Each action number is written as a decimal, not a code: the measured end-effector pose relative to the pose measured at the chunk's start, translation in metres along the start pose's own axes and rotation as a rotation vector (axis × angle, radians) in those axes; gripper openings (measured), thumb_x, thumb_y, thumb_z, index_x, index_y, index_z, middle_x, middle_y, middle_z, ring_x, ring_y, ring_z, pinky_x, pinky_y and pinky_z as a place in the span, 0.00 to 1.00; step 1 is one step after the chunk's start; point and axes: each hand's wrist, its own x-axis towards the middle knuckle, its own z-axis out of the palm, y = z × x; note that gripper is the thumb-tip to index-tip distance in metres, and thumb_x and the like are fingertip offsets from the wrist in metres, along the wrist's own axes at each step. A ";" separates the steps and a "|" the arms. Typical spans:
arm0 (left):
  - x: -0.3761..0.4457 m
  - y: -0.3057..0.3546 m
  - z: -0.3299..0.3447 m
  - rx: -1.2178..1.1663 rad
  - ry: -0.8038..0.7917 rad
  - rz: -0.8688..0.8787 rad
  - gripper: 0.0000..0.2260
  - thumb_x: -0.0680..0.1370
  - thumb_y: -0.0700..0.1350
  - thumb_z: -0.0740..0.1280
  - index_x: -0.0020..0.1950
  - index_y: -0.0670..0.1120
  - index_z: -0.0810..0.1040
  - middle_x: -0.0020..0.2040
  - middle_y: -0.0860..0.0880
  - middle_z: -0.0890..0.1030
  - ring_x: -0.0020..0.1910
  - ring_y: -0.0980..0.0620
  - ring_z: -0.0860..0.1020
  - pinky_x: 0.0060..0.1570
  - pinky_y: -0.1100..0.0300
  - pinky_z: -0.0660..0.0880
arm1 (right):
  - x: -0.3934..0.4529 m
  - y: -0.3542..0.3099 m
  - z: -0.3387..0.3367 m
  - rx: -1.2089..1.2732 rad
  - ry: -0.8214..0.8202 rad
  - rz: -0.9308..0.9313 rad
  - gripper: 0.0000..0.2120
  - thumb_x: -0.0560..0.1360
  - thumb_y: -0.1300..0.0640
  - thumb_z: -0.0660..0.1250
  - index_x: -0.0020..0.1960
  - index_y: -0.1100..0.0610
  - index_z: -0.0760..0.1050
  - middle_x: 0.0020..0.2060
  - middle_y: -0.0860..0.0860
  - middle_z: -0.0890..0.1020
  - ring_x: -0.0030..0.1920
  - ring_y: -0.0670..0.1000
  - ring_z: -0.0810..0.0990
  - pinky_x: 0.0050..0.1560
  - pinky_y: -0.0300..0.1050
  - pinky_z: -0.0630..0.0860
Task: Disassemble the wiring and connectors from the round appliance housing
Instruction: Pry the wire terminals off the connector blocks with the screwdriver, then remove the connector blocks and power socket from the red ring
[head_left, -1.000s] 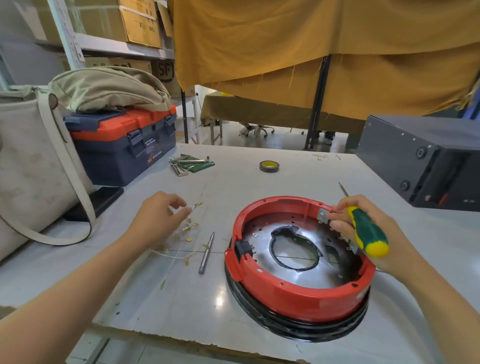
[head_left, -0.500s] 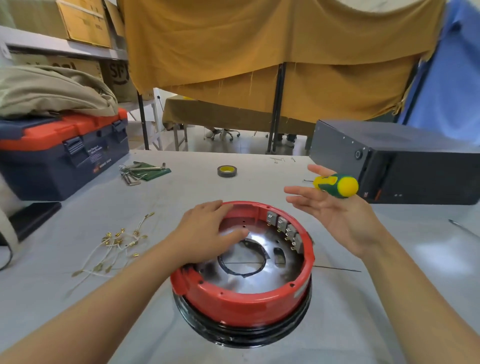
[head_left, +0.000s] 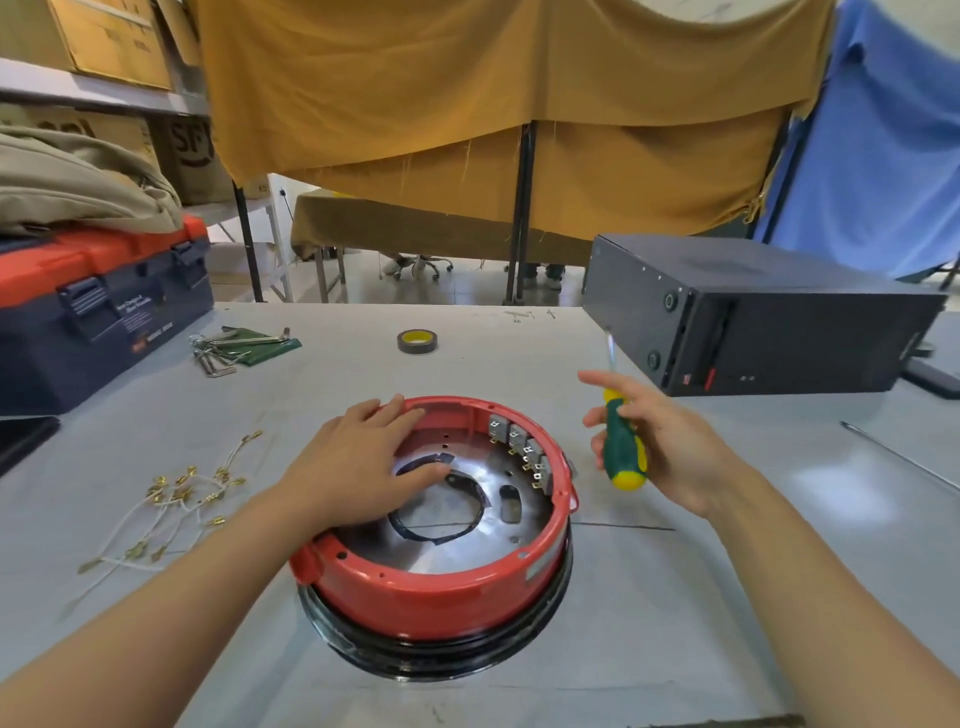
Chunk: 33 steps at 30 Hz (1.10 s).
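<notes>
Your left hand (head_left: 363, 462) lies flat inside the red housing (head_left: 436, 587) mid-table, while your right hand (head_left: 670, 457), just beside it, seemingly holds the screwdriver (head_left: 621, 441) loosely, blade up.

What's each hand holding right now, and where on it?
The right hand holds the screwdriver by its green-and-yellow handle. The left hand holds nothing, resting flat on the red housing.
</notes>
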 end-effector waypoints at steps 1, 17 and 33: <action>0.000 0.000 0.000 -0.001 0.000 -0.001 0.36 0.73 0.70 0.52 0.77 0.54 0.53 0.78 0.51 0.52 0.76 0.49 0.52 0.73 0.50 0.55 | 0.002 0.005 0.001 -0.093 0.048 0.036 0.21 0.79 0.65 0.51 0.61 0.48 0.76 0.44 0.58 0.76 0.34 0.53 0.77 0.35 0.47 0.77; -0.002 0.002 0.000 0.015 0.004 -0.008 0.35 0.74 0.69 0.52 0.77 0.55 0.53 0.78 0.52 0.51 0.76 0.50 0.52 0.72 0.52 0.55 | 0.007 0.050 0.024 -1.299 0.349 0.161 0.15 0.78 0.51 0.60 0.62 0.55 0.69 0.57 0.55 0.72 0.54 0.58 0.74 0.45 0.46 0.68; -0.002 0.000 0.000 -0.045 0.066 -0.002 0.33 0.75 0.67 0.56 0.76 0.53 0.58 0.77 0.51 0.58 0.75 0.48 0.56 0.72 0.52 0.56 | 0.006 0.044 0.020 -1.239 0.305 0.122 0.23 0.80 0.47 0.58 0.72 0.56 0.64 0.65 0.56 0.70 0.63 0.57 0.72 0.57 0.48 0.70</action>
